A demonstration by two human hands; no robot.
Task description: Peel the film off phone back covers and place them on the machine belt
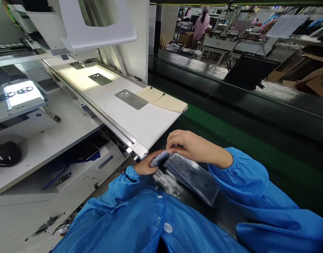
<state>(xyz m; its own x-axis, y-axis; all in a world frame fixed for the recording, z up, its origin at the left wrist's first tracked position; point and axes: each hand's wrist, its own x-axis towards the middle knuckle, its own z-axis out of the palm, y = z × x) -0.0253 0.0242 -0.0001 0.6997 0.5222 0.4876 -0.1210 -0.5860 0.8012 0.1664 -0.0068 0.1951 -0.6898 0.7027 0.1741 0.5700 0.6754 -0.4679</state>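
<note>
My left hand [147, 165] is closed around a bluish, film-covered phone back panel [160, 159] just off the near end of the conveyor belt. At the panel's upper edge, the fingers of my right hand [183, 142] are pinched together; whether they grip the panel itself or its film is too small to tell. Just below my right hand lies a stack of shiny, plastic-covered phone back panels [193, 175] on a dark surface. On the white conveyor belt [151, 123] rest grey phone back panels with camera cutouts, the nearest panel [132, 99] lying flat.
A cream guide plate [164, 99] runs along the belt's right side. Over the far belt stands a white machine housing [132, 38]. To the left are a lit screen [23, 94] and a black mouse [7, 154]. A green conveyor [203, 123] lies to the right; people work behind.
</note>
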